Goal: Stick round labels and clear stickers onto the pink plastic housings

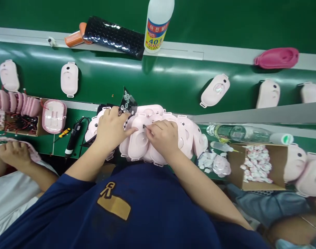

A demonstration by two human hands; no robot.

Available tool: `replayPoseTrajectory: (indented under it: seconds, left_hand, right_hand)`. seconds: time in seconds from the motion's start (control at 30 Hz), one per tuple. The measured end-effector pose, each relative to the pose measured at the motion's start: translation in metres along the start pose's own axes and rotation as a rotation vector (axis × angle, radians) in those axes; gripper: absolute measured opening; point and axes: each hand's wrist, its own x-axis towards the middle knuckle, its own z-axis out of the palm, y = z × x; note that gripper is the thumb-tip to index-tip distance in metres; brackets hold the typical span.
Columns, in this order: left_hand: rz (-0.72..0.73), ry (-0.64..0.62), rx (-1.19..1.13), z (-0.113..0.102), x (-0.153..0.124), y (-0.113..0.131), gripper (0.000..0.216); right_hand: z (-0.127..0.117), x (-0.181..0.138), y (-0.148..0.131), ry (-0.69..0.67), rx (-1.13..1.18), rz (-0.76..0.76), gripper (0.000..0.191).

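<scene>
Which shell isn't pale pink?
The magenta shell on the grey rail, top right. All the other shells are pale pink.

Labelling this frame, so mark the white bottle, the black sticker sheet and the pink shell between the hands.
white bottle [155,34], head view, on its printed label
black sticker sheet [127,100], head view, among its round dots
pink shell [137,141], head view, domed face between the hands

Pile of shells [138,143] lay on the counter [56,145], power tool [72,136] to its left, box [253,166] to its right, a bottle [241,133] lying behind the box, conveyor belt [173,83] ran behind them all, carrying spaced single shells [69,79], glue bottle [158,24] stood on the rail [225,55] beyond.
</scene>
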Motion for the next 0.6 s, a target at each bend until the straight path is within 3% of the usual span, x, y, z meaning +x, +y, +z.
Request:
replayPoseTrajectory:
  seconds: [0.13, 0.5, 0.6]
  left_hand:
    - [-0.012, -0.029, 0.059, -0.0011, 0.0029, 0.0014, 0.066]
    - [-0.007, -0.099, 0.089, -0.005, 0.0091, 0.0038, 0.066]
    - [-0.015, -0.116, 0.089, -0.0049, 0.0101, 0.0034, 0.067]
  right_hand:
    - [-0.0004, 0.0008, -0.0015, 0.089, -0.038, -0.025, 0.03]
    - [0.0045, 0.0035, 0.001, 0.019, 0.006, -0.021, 0.031]
    - [0.0051, 0.003, 0.0015, 0.072, 0.004, -0.052, 0.03]
